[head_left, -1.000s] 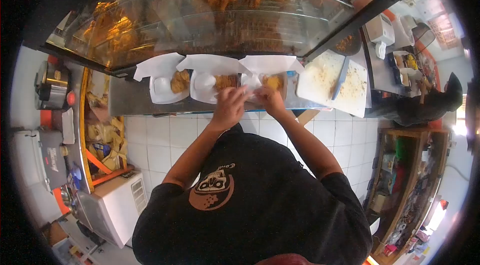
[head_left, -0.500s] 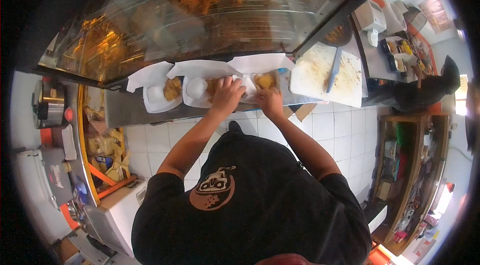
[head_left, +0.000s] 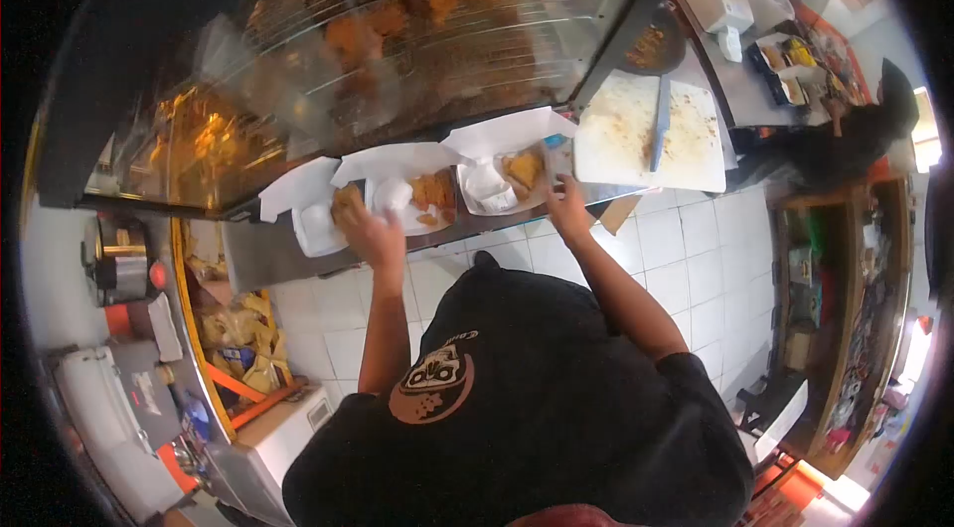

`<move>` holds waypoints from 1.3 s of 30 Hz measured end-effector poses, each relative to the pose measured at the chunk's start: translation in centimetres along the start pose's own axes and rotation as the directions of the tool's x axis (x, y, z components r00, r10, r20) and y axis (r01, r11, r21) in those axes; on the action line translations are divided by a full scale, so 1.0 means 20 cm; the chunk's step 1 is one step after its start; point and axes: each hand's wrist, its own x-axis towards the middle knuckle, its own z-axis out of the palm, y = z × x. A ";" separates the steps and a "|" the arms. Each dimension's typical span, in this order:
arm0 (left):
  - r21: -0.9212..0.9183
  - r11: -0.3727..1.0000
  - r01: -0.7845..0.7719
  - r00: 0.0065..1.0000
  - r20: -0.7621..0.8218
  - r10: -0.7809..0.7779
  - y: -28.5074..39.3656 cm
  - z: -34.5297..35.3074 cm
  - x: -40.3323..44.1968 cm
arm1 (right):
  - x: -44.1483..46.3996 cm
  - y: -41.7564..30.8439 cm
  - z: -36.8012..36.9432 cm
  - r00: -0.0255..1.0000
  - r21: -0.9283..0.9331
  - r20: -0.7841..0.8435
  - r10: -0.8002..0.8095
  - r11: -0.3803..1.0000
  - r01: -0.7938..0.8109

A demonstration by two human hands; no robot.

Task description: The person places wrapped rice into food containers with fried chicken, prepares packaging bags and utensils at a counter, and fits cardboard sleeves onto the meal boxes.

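The left hand [head_left: 376,234] is over the near right edge of the left box [head_left: 296,187], at about ten-thirty with twelve straight ahead of the person. Its fingers are at the fried piece [head_left: 345,204] there, but motion blur means I cannot tell whether they grip it or only touch it. The right hand [head_left: 567,211] is at twelve-thirty, thumb and fingers loosely parted with nothing seen in them, just beside the right box [head_left: 507,130].

For good handling, a light touch with the fingertips seems wise: the crust looks crumbly, and hard pressing could break it or push the piece into the white mound [head_left: 317,219] beside it. Keeping the wrist clear of the box wall should stop the light card from tipping or sliding, as the box sits close to the counter's near edge.

The middle box [head_left: 393,160] is at eleven. All three boxes have their lids up, in a row on the grey counter [head_left: 263,254]. At one o'clock a knife [head_left: 661,125] lies on a crumb-strewn cutting board [head_left: 596,164]. A glass display case [head_left: 417,60] of fried food fills eleven to twelve, a co-worker in dark clothes [head_left: 845,140] is at two, and a pot [head_left: 124,259] is near ten. Pale tiles [head_left: 646,249] cover the floor.
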 end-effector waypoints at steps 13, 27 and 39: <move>-0.257 0.966 -0.037 0.971 0.220 0.096 -0.03 0.14 -0.02 | 0.02 -0.01 -0.13 0.986 -0.075 -0.055 0.160 0.984 -0.164; -0.272 0.934 -0.232 0.972 -0.035 0.232 0.67 -0.10 -0.11 | -0.29 0.00 -0.57 0.963 0.149 0.270 -0.022 0.989 -0.019; -0.782 0.351 -0.515 0.528 0.032 0.849 1.98 -0.25 -0.87 | -0.58 -0.30 -1.58 0.475 0.013 0.729 -0.493 0.704 0.710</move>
